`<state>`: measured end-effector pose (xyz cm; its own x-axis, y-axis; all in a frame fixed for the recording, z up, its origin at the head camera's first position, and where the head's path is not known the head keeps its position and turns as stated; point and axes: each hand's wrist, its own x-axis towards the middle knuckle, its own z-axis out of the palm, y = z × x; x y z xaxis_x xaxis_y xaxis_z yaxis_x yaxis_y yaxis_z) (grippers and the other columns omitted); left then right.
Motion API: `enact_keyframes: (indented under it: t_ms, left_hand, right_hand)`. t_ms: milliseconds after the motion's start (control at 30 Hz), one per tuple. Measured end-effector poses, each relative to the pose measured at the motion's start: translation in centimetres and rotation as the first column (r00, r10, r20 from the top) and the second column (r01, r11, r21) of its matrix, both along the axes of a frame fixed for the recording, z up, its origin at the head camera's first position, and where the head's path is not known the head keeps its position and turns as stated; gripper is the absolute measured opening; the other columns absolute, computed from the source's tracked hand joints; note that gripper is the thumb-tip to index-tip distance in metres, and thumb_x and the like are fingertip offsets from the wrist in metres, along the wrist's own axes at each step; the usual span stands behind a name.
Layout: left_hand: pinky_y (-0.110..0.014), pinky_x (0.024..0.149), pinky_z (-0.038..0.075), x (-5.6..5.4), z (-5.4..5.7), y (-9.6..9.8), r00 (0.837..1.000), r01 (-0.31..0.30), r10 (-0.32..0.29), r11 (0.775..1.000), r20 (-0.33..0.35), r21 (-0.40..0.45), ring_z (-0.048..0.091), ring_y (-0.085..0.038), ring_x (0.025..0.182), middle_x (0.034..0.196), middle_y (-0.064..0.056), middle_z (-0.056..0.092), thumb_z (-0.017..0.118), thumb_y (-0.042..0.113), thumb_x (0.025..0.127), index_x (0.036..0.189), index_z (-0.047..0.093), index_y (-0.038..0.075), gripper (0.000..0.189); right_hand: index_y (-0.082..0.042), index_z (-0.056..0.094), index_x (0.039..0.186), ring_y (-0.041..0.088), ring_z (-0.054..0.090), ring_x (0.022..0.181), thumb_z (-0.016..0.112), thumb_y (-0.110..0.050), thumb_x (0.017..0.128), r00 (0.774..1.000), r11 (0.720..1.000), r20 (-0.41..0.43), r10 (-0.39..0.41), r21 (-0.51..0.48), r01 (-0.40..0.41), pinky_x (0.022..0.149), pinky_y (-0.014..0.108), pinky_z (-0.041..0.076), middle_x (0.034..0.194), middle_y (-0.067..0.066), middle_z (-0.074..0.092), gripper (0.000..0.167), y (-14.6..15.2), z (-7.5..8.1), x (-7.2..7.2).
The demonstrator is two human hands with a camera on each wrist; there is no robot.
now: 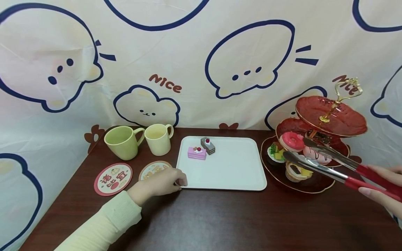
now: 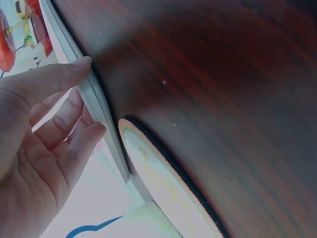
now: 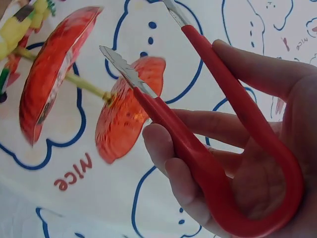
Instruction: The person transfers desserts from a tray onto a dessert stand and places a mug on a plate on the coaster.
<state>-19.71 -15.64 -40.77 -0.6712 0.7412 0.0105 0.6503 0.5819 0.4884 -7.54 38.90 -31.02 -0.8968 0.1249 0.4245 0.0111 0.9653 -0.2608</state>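
My left hand (image 1: 166, 181) pinches the near left corner of a white tray (image 1: 232, 167), thumb and fingers on its rim. On the tray lie a pink cake slice (image 1: 196, 154) and a brown cake slice (image 1: 208, 147), each topped with a red berry. My right hand (image 1: 387, 205) holds red-handled metal tongs (image 3: 193, 144), their arms spread apart. In the head view the tips overlap the lower tiers of a red stand (image 1: 348, 120), near a pink donut-topped cake (image 1: 294, 140) and a pink striped pastry (image 1: 315, 155). Whether they touch, I cannot tell.
A green mug (image 1: 122, 143) and a cream mug (image 1: 158, 141) stand at the back left, behind a red-rimmed coaster (image 1: 113, 179) and a tan-rimmed coaster (image 1: 154, 168). A green-topped cupcake (image 1: 275, 153) and a fruit tart (image 1: 295, 173) sit on the stand's bottom tier.
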Motion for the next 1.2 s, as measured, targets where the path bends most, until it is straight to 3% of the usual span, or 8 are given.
enact_keyframes:
  t_ms: [33, 167, 267, 433, 600, 700, 967, 1200]
  left_hand:
    - [-0.029, 0.075, 0.055, 0.0, 0.0, 0.0, 1.0, 0.001, -0.001, 1.0, -0.001, -0.001, 0.064, -0.01, 0.082, 0.086, 0.003, 0.068, 0.074, -0.01, 0.082, 0.088, 0.073, 0.009, 0.02]
    - [-0.029, 0.075, 0.055, 0.0, 0.0, 0.1, 1.0, 0.001, -0.001, 1.0, -0.003, -0.007, 0.064, -0.011, 0.082, 0.087, 0.003, 0.068, 0.074, -0.01, 0.081, 0.089, 0.073, 0.008, 0.02]
    - [-0.029, 0.076, 0.055, 0.0, 0.1, 0.1, 1.0, -0.004, 0.004, 1.0, -0.001, -0.013, 0.064, -0.011, 0.083, 0.087, 0.003, 0.068, 0.074, -0.01, 0.081, 0.089, 0.073, 0.009, 0.02]
    - [-0.029, 0.076, 0.055, 0.0, 0.1, 0.2, 1.0, -0.011, 0.011, 1.0, 0.005, -0.019, 0.064, -0.01, 0.083, 0.087, 0.003, 0.068, 0.074, -0.009, 0.082, 0.089, 0.073, 0.009, 0.02]
    - [-0.029, 0.076, 0.055, 0.1, 0.2, 0.1, 1.0, -0.015, 0.015, 1.0, 0.004, -0.019, 0.064, -0.011, 0.083, 0.087, 0.003, 0.068, 0.074, -0.009, 0.082, 0.09, 0.073, 0.009, 0.02]
    - [-0.029, 0.076, 0.055, 0.2, 0.2, 0.1, 1.0, -0.018, 0.018, 1.0, 0.003, -0.017, 0.064, -0.01, 0.083, 0.087, 0.003, 0.068, 0.074, -0.009, 0.082, 0.09, 0.073, 0.009, 0.019]
    - [-0.029, 0.076, 0.055, 0.1, 0.1, 0.1, 1.0, -0.018, 0.018, 1.0, -0.001, -0.015, 0.064, -0.01, 0.083, 0.087, 0.004, 0.068, 0.075, -0.009, 0.082, 0.089, 0.073, 0.009, 0.019]
    - [-0.029, 0.076, 0.055, 0.2, 0.1, 0.1, 1.0, -0.019, 0.019, 1.0, 0.003, -0.007, 0.064, -0.01, 0.083, 0.087, 0.005, 0.068, 0.075, -0.008, 0.082, 0.089, 0.073, 0.01, 0.019]
  right_hand:
    - [0.01, 0.058, 0.134, 0.026, 0.041, 0.087, 0.088, -0.033, 0.08, 1.0, 1.0, -0.017, 0.024, -0.014, -0.024, 0.048, 0.015, 0.029, 0.111, 0.031, 0.051, 0.076, -0.5, 0.2, 0.1]
    - [0.013, 0.064, 0.123, 0.028, 0.046, 0.089, 0.09, -0.032, 0.076, 0.994, 0.995, 0.02, 0.104, -0.003, -0.104, 0.049, 0.019, 0.032, 0.105, 0.03, 0.054, 0.07, -2.9, 1.6, -0.3]
    - [0.014, 0.064, 0.119, 0.04, 0.049, 0.085, 0.089, -0.041, 0.076, 0.986, 0.99, 0.11, 0.128, 0.043, -0.133, 0.05, 0.024, 0.033, 0.103, 0.03, 0.055, 0.074, -4.3, 2.6, -1.0]
    - [0.013, 0.064, 0.124, 0.033, 0.051, 0.077, 0.083, -0.05, 0.08, 0.959, 0.975, 0.247, 0.141, 0.132, -0.177, 0.05, 0.03, 0.04, 0.105, 0.03, 0.056, 0.079, -5.9, 3.2, -2.2]
    - [0.009, 0.058, 0.135, 0.051, 0.055, 0.088, 0.077, -0.053, 0.085, 0.91, 0.966, 0.393, 0.134, 0.153, -0.209, 0.068, 0.061, 0.055, 0.123, 0.041, 0.05, 0.082, -7.3, 2.9, -3.5]
    - [0.003, 0.058, 0.139, 0.06, 0.054, 0.104, 0.076, -0.054, 0.086, 0.899, 0.961, 0.399, 0.179, 0.125, -0.246, 0.075, 0.073, 0.05, 0.134, 0.043, 0.046, 0.08, -8.2, 2.2, -4.1]
    - [0.001, 0.062, 0.138, 0.056, 0.056, 0.114, 0.075, -0.054, 0.088, 0.889, 0.934, 0.325, 0.322, 0.044, -0.355, 0.076, 0.069, 0.053, 0.14, 0.034, 0.05, 0.075, -10.9, 0.6, -5.5]
    - [0.001, 0.061, 0.139, 0.048, 0.058, 0.117, 0.076, -0.049, 0.089, 0.854, 0.9, 0.299, 0.425, -0.042, -0.434, 0.089, 0.069, 0.049, 0.138, 0.028, 0.055, 0.072, -13.1, -0.8, -7.2]
